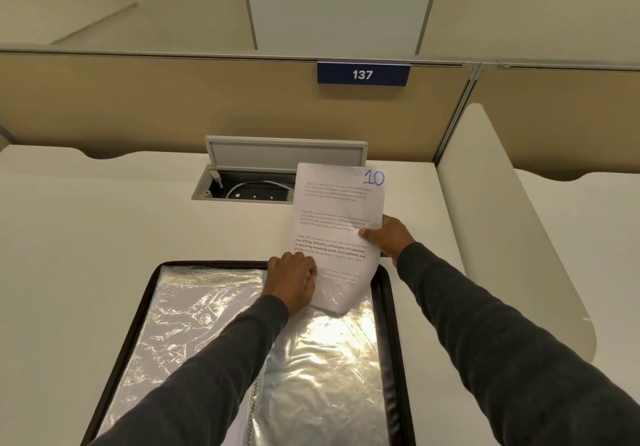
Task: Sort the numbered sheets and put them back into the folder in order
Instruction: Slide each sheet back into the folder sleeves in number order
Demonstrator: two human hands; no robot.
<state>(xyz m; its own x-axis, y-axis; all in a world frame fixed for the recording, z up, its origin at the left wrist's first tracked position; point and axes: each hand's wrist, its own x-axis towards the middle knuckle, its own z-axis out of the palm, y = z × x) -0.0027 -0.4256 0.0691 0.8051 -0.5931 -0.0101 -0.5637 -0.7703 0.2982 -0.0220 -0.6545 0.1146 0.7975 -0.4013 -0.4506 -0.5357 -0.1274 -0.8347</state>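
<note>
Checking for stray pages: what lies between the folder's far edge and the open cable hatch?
Head view: mostly bare desk; on the right, sheet 10, gripped by the right hand, crosses it.

Folder point(393, 341) near end cut by bottom edge; sheet point(332, 224) print too faint to read.

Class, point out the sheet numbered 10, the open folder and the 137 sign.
Sheet numbered 10 point(332, 217), head view: printed middle of the page.
Folder point(393, 359), head view: black right rim.
137 sign point(363, 74), head view: on the digits.
</note>
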